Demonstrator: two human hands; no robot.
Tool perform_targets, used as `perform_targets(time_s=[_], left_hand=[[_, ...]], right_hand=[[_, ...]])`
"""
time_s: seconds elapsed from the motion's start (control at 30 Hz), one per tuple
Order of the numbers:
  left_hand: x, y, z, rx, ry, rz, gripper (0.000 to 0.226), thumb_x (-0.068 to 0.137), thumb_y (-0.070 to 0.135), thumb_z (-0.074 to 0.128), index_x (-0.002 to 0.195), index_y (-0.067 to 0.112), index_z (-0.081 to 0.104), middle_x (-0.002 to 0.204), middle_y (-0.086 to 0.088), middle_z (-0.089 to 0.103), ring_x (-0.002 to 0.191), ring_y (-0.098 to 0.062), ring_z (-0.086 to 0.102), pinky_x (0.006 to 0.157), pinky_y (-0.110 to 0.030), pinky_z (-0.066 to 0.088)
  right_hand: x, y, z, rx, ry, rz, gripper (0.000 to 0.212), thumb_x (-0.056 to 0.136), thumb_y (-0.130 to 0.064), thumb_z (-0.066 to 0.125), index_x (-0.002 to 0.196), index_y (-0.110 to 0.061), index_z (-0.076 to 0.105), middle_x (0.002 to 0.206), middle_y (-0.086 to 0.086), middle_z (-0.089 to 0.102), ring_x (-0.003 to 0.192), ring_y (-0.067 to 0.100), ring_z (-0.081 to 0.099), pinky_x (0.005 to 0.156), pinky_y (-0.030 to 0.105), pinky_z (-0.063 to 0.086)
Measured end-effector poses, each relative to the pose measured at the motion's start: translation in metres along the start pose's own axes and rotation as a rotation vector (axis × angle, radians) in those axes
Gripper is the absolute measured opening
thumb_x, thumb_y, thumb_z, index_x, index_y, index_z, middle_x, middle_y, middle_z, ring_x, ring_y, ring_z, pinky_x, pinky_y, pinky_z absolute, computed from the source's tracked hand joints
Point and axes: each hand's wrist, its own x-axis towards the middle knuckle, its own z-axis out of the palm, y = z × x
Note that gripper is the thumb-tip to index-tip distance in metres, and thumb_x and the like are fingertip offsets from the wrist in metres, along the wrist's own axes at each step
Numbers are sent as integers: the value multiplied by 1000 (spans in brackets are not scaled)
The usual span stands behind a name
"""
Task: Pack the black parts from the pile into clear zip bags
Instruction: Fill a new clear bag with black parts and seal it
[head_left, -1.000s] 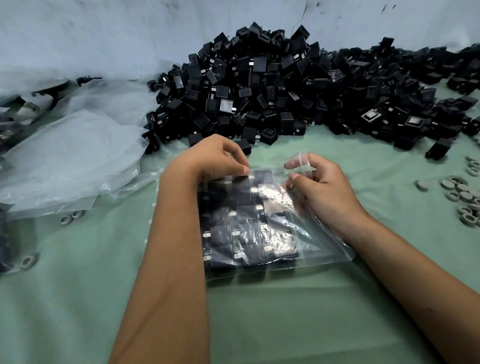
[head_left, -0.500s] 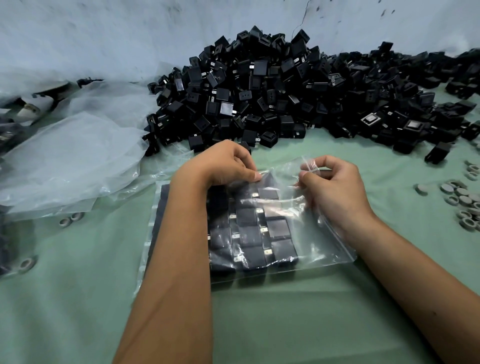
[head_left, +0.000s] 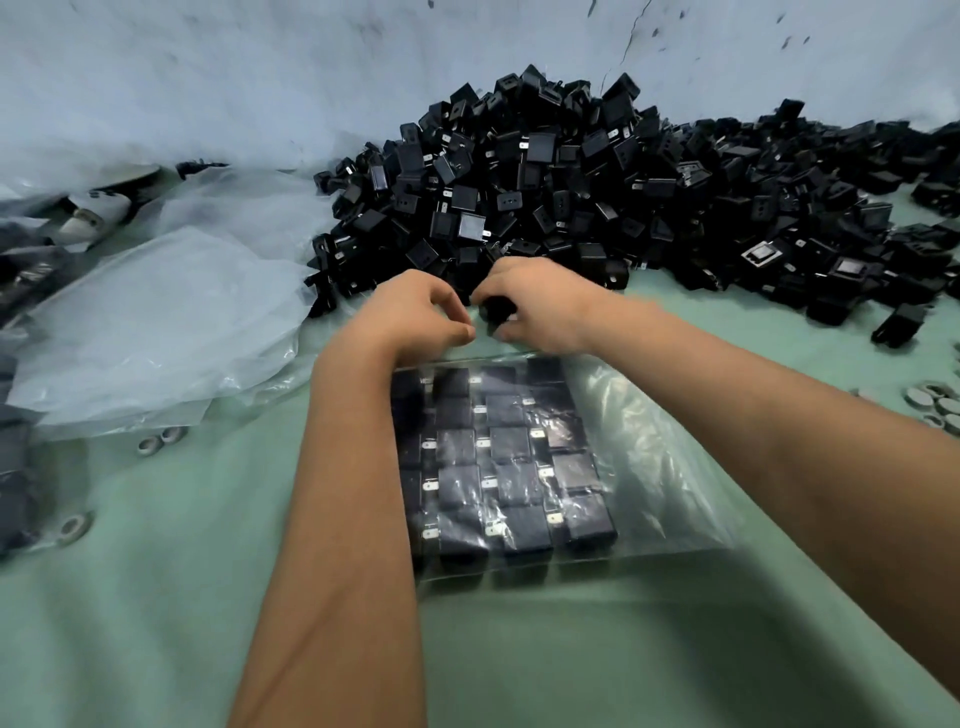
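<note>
The zip bag (head_left: 613, 467) lay flat on the tabletop (head_left: 156, 597), its black parts (head_left: 498, 457) in neat rows. The right hand (head_left: 540, 304) had its grip curled around one part at the pile (head_left: 597, 197), probably the next one in. The left hand (head_left: 415, 317) was curled beside it, and I couldn't tell if it held anything.

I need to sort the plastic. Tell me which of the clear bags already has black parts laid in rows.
The clear zip bag lying flat between the forearms: its black parts sit in neat rows. The crumpled plastic bags at the left show no rows.
</note>
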Motion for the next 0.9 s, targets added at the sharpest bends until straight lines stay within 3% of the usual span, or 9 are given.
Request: perform_targets(time_s=[0.13, 0.2, 0.27, 0.37, 0.5, 0.57, 0.67, 0.8, 0.9], left_hand=[[-1, 14, 5, -23, -22, 69, 5, 89, 21, 78, 85, 21, 75, 82, 1, 72, 77, -13, 65, 79, -32, 55], [0, 25, 13, -20, -35, 107, 5, 88, 23, 79, 84, 22, 75, 79, 3, 70, 74, -11, 64, 71, -29, 51], [0, 38, 22, -4, -42, 155, 5, 87, 24, 79, 84, 25, 76, 80, 5, 70, 74, -9, 65, 67, -25, 47], [-1, 62, 41, -13, -82, 253, 8, 88, 18, 78, 88, 25, 76, 85, 7, 73, 77, -5, 67, 70, -21, 51], [-9, 92, 65, -11, -204, 419, 34, 91, 7, 66, 94, 40, 74, 106, 7, 68, 101, -3, 58, 88, -21, 43], [-13, 100, 74, 68, -286, 450, 55, 93, 0, 57, 98, 54, 68, 120, 2, 59, 121, -14, 43, 101, -25, 33], [-15, 104, 84, 216, -337, 440, 73, 89, -9, 47, 93, 62, 65, 125, 0, 51, 126, -21, 31, 114, -34, 25], [-14, 103, 80, 280, -308, 480, 42, 85, 2, 62, 79, 43, 70, 124, 0, 50, 124, -24, 32, 114, -48, 31], [-13, 99, 72, 231, -286, 503, 23, 81, 15, 79, 76, 37, 73, 124, 3, 51, 128, -21, 30, 111, -41, 30]], right_hand=[[3, 6, 5, 3, 53, 16, 34, 92, -17, 75, 125, -21, 67, 115, 2, 51, 113, 29, 58, 95, 38, 50], [-13, 20, 0, 98, 168, 103, 44, 91, -22, 76, 134, -20, 63, 118, 4, 52, 113, 28, 58, 97, 36, 48], [-43, 40, -4, 321, 355, 240, 47, 94, -23, 74, 138, -18, 62, 117, 6, 56, 103, 24, 62, 93, 36, 52], [-107, 64, 0, 877, 542, 378, 27, 97, -13, 69, 124, -21, 70, 108, 7, 64, 75, 16, 66, 62, 32, 55], [-169, 79, 20, 1287, 600, 454, 18, 97, -9, 69, 105, -25, 73, 94, 4, 66, 77, 18, 66, 60, 24, 51], [-180, 83, 27, 1267, 576, 418, 16, 100, -12, 66, 103, -26, 74, 88, 0, 70, 79, 21, 65, 65, 25, 52], [-186, 89, 28, 1131, 512, 337, 28, 100, -5, 64, 116, -26, 73, 97, 3, 73, 82, 17, 67, 76, 26, 57], [-188, 90, 23, 1105, 406, 335, 49, 87, -4, 78, 129, -25, 67, 103, 3, 74, 92, 18, 73, 88, 29, 59], [-192, 85, 20, 1022, 319, 291, 49, 75, -7, 88, 120, -19, 72, 103, 7, 76, 94, 14, 73, 88, 24, 58]])
